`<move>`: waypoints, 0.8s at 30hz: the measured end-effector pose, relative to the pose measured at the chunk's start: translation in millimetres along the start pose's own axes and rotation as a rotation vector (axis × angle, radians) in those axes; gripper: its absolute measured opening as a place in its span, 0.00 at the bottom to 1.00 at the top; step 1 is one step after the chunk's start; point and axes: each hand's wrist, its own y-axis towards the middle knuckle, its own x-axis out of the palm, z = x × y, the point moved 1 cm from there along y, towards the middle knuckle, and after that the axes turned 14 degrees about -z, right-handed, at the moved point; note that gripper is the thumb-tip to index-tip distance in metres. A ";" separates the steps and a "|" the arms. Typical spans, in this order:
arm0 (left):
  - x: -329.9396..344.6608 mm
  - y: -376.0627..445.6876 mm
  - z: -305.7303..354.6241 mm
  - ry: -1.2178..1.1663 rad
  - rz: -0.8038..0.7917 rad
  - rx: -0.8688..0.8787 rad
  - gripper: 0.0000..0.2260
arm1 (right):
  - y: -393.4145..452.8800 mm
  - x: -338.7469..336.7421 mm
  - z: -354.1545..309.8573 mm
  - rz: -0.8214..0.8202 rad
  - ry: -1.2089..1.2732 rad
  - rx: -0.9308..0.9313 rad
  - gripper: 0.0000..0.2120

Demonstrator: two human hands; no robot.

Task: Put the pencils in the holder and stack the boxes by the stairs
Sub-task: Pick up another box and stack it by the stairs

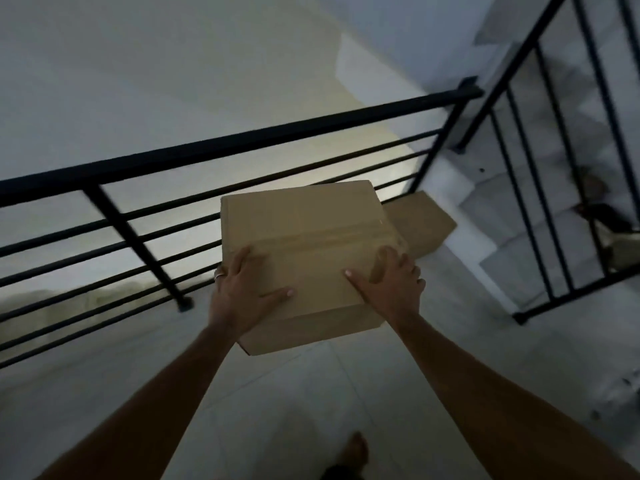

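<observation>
Cardboard boxes, two: carried box (304,233) in left hand (242,292) and right hand (391,289) grip; floor box (422,223) beyond.

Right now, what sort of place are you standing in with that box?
Probably an upstairs landing in a house: a black railing guards a drop, stairs go up at right, and the floor is pale tile.

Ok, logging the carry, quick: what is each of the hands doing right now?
Left hand: holds the cardboard box at its near left corner, thumb on top.
Right hand: holds the same box at its near right corner.
</observation>
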 end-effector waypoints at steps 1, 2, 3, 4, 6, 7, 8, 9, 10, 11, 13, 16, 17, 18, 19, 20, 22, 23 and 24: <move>19.3 7.5 24.7 -0.010 -0.007 0.016 0.44 | 6.3 -13.6 27.9 -0.001 -0.003 0.022 0.41; 38.7 15.1 49.2 -0.020 -0.014 0.027 0.44 | 13.0 -27.3 55.5 -0.003 -0.006 0.039 0.41; 54.2 21.1 71.1 -0.024 -0.017 0.033 0.44 | 19.5 -39.7 79.1 -0.006 -0.006 0.055 0.41; 68.8 26.1 93.1 -0.030 -0.026 0.040 0.43 | 25.7 -52.0 101.8 -0.006 -0.009 0.070 0.41; 100.9 37.2 137.3 -0.028 -0.048 0.062 0.43 | 37.0 -76.0 149.2 -0.002 -0.023 0.094 0.40; 111.8 42.2 151.4 -0.026 -0.059 0.067 0.43 | 41.2 -84.0 164.8 0.001 -0.030 0.099 0.41; 124.4 48.5 168.3 -0.028 -0.068 0.066 0.44 | 46.9 -92.8 182.7 0.002 -0.030 0.110 0.41; 136.0 54.6 184.1 -0.028 -0.076 0.061 0.44 | 53.2 -100.9 200.4 0.004 -0.027 0.120 0.41; 146.8 61.3 198.1 -0.027 -0.079 0.062 0.45 | 60.0 -107.0 216.3 0.009 -0.029 0.129 0.41; 159.6 69.8 214.6 -0.024 -0.081 0.074 0.45 | 68.6 -114.5 235.1 0.017 -0.032 0.143 0.41; 186.5 91.2 248.5 -0.017 -0.093 0.097 0.46 | 87.7 -128.0 273.9 0.028 -0.034 0.173 0.40; 220.1 120.5 286.1 0.002 -0.121 0.128 0.44 | 114.1 -141.7 318.3 0.030 -0.016 0.201 0.39; 233.5 132.7 298.7 0.006 -0.128 0.134 0.44 | 125.8 -145.9 334.4 0.027 -0.018 0.210 0.39; 246.5 145.5 311.5 0.006 -0.137 0.134 0.44 | 138.8 -150.6 349.5 0.024 -0.026 0.217 0.40; 257.0 157.0 322.1 0.002 -0.145 0.131 0.43 | 151.5 -154.8 361.5 0.023 -0.042 0.218 0.40; 267.6 169.1 332.9 0.001 -0.150 0.130 0.43 | 165.2 -158.5 373.6 0.017 -0.055 0.219 0.41; 291.3 193.9 355.6 -0.007 -0.150 0.121 0.43 | 194.9 -167.0 400.8 -0.009 -0.056 0.221 0.41; 300.9 205.8 367.1 -0.013 -0.152 0.114 0.43 | 209.5 -171.4 413.7 -0.024 -0.052 0.225 0.41; 312.0 217.6 380.4 -0.020 -0.161 0.100 0.43 | 224.5 -176.7 429.2 -0.041 -0.050 0.235 0.41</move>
